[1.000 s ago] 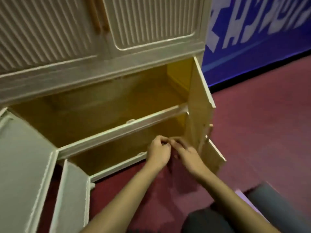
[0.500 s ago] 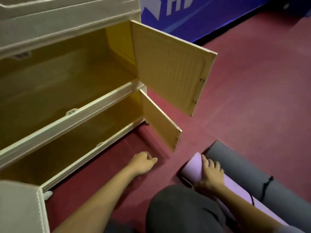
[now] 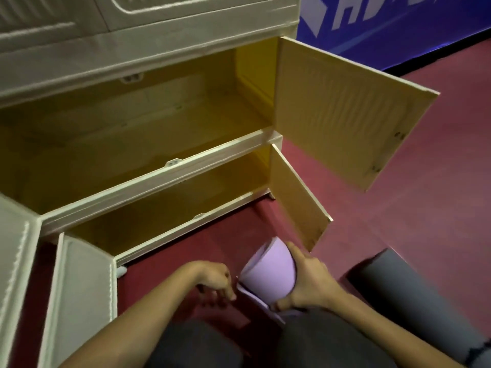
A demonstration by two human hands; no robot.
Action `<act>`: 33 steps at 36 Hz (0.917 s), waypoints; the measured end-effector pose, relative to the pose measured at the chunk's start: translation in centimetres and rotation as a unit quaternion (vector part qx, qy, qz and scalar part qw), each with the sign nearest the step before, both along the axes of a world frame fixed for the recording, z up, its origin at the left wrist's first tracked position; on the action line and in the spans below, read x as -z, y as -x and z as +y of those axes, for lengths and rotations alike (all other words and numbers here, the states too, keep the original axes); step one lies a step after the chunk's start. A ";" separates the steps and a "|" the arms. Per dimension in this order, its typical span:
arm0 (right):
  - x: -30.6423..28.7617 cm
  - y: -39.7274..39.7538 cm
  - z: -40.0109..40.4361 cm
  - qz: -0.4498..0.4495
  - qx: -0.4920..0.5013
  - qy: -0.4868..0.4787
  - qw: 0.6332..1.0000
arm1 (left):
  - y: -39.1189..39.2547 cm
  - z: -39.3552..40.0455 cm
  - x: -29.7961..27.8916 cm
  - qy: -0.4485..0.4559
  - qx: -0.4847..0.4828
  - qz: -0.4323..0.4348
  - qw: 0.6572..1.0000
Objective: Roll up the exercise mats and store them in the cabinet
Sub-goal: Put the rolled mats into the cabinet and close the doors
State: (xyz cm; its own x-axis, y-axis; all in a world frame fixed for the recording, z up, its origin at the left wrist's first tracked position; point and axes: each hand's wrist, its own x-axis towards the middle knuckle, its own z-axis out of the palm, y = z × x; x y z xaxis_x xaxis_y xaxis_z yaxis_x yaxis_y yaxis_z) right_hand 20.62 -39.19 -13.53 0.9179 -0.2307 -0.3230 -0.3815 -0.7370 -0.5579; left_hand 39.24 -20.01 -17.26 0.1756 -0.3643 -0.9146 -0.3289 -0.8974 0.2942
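A rolled lilac exercise mat [image 3: 268, 272] points its end toward the cabinet, lifted off the red floor above my knees. My right hand [image 3: 309, 281] grips it around its right side, thumb under the roll. My left hand [image 3: 212, 280] hovers just left of the roll with fingers loosely curled, holding nothing. A rolled grey mat [image 3: 414, 296] lies on the floor at the right. The cream cabinet [image 3: 170, 166] stands in front with both lower compartments open and nothing in them.
Two right-hand doors [image 3: 342, 112] swing out over the floor, the lower one [image 3: 297, 197] close to the lilac roll. Two left-hand doors [image 3: 79, 285] stand open at the lower left. A blue banner [image 3: 398, 25] runs along the back wall.
My right hand has raised the lilac roll's end off the floor and turned it toward the cabinet. My left hand moved right, close to the roll. The view shifted left.
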 end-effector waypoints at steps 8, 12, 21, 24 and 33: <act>-6.4 -10.8 3.9 -0.078 -0.036 -0.002 0.996 | 5.1 6.3 3.8 0.204 -0.216 0.121 0.947; -10.0 -16.9 5.3 -0.091 -0.055 0.011 0.994 | 6.8 3.9 0.1 0.402 -0.427 0.159 0.794; -15.5 -24.3 10.0 -0.106 -0.103 -0.030 0.988 | 4.4 2.0 -6.9 0.432 -0.681 -0.039 0.590; -15.9 -24.2 10.3 -0.091 -0.116 -0.008 0.989 | 2.8 2.6 -8.2 0.398 -0.723 -0.062 0.561; -16.6 -18.6 6.0 0.016 -0.205 0.097 0.974 | -2.4 3.5 -12.3 0.419 -0.759 -0.076 0.492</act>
